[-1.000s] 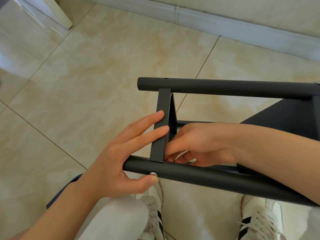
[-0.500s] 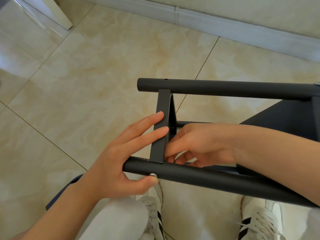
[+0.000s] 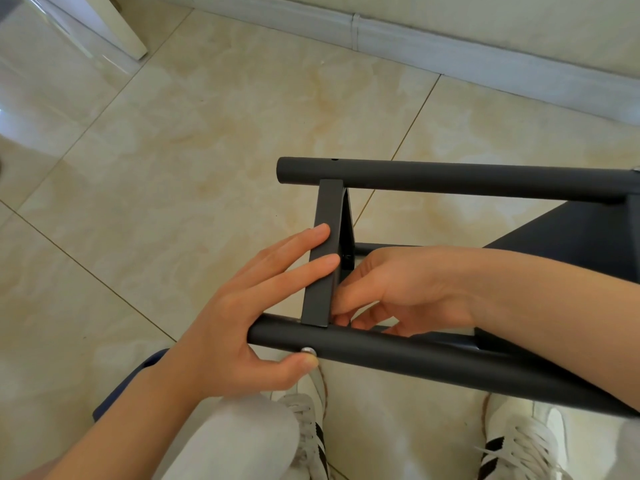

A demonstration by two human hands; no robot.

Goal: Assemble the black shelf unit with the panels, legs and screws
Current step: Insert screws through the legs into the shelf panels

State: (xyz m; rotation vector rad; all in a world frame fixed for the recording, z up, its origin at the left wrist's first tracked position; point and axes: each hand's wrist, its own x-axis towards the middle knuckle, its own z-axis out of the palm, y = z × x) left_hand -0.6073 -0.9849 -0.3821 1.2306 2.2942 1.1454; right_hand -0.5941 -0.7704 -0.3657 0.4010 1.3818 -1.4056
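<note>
The black shelf unit lies on its side over my lap. A near tubular leg (image 3: 415,358) and a far tubular leg (image 3: 450,176) are joined by a flat black panel edge (image 3: 323,254). My left hand (image 3: 242,323) lays straight fingers on that panel edge, while its thumb presses a silver screw head (image 3: 307,350) in the near leg. My right hand (image 3: 398,289) reaches in behind the panel, fingers curled at the joint with the near leg; what they hold is hidden. A second black panel (image 3: 571,237) shows at the right.
Beige floor tiles (image 3: 207,150) spread beyond the shelf to a grey skirting board (image 3: 450,53) along the wall. A white furniture leg (image 3: 114,26) stands at the top left. My white shoes (image 3: 519,445) and light trousers lie below the near leg.
</note>
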